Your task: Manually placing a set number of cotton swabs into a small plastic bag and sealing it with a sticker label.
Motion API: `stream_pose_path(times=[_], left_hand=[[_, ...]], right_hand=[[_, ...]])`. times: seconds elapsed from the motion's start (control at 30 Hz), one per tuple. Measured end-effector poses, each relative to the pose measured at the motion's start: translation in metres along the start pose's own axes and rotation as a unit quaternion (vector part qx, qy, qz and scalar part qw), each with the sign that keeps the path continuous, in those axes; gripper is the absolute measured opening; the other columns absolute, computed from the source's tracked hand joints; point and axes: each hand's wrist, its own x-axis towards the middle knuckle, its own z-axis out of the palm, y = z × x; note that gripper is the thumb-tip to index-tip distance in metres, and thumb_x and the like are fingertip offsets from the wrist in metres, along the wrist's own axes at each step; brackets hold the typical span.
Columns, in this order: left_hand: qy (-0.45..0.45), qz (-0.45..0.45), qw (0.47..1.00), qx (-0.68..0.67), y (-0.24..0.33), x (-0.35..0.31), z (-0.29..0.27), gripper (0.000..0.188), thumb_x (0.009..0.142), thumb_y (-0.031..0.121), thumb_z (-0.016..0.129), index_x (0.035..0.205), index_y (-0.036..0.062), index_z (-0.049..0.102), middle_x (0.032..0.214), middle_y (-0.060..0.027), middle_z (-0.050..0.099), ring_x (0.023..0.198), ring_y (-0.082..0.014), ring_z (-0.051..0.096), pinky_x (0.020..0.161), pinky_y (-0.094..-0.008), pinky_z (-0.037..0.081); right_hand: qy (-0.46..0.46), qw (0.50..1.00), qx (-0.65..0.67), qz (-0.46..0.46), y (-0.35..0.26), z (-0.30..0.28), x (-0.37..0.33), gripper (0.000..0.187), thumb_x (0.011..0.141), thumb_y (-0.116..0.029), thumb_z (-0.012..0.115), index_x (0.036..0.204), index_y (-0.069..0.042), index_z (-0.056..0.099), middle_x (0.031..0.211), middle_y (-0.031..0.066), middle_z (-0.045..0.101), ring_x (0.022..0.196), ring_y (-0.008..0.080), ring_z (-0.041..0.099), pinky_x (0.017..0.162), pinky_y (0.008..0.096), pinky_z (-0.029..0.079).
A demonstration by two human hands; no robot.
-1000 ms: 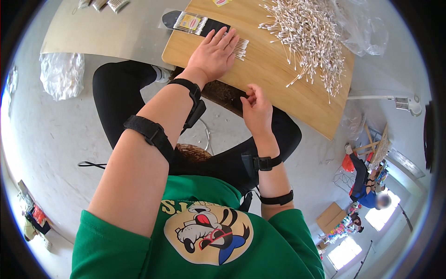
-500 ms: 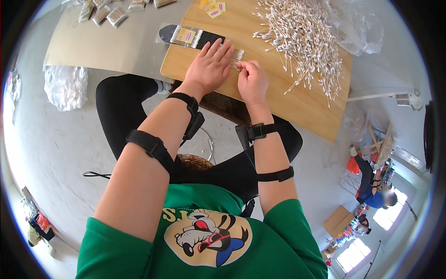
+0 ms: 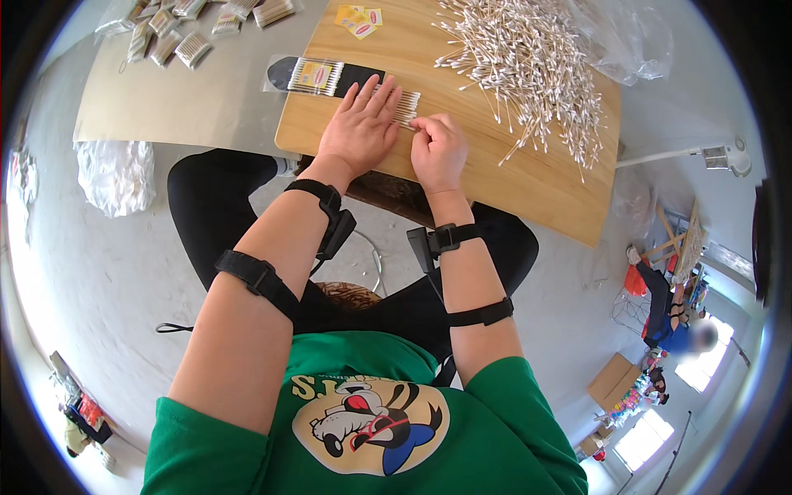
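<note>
My left hand [image 3: 360, 130] lies flat, fingers stretched, over a row of cotton swabs [image 3: 407, 106] at the near edge of the wooden board. The swabs' white tips stick out to the right of its fingers; the rest is hidden beneath them. My right hand [image 3: 440, 155] is closed, thumb and forefinger pressed together at the nearest tips of that row; anything pinched there is too small to make out. Left of the hands, a flat pack of swabs [image 3: 317, 76] with a yellow label rests on a black strip [image 3: 356, 77] with a rounded end.
A big heap of loose cotton swabs [image 3: 528, 70] covers the board's [image 3: 528, 194] right side, with clear plastic bags [image 3: 623, 41] behind. Yellow label cards [image 3: 360, 20] lie at the far edge. Several packed swab bundles [image 3: 193, 49] sit on the grey sheet [image 3: 206, 99] at left.
The whole view has shifted slightly, so the board sits a little lower and further left. Both hands keep nearly the same pose at the swab row.
</note>
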Motion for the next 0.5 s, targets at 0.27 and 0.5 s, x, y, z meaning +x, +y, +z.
stream_pose_path(times=[0.27,0.5], left_hand=[[-0.009,0.004,1.0,0.013,0.0007,0.0006,-0.0036,0.059,0.1,0.038,0.042,0.152,0.0091,0.035,0.16,-0.0078,0.031,0.148,-0.025,0.026,0.121,-0.0414,0.019],[-0.004,0.0,1.0,0.016,0.0013,0.0003,-0.0009,0.059,0.1,0.041,0.04,0.15,0.01,0.038,0.16,-0.0066,0.031,0.148,-0.0243,0.026,0.122,-0.0414,0.018]], right_hand=[[-0.007,1.0,-0.003,-0.012,0.002,-0.0013,-0.0007,0.012,0.072,0.002,0.062,0.075,-0.008,0.069,0.079,0.0064,0.061,0.075,0.0279,0.062,0.066,0.0397,0.05],[0.039,0.998,-0.026,0.029,0.0018,0.0003,-0.0012,0.013,0.072,0.004,0.062,0.075,-0.007,0.069,0.08,0.0079,0.061,0.077,0.0285,0.062,0.068,0.0399,0.051]])
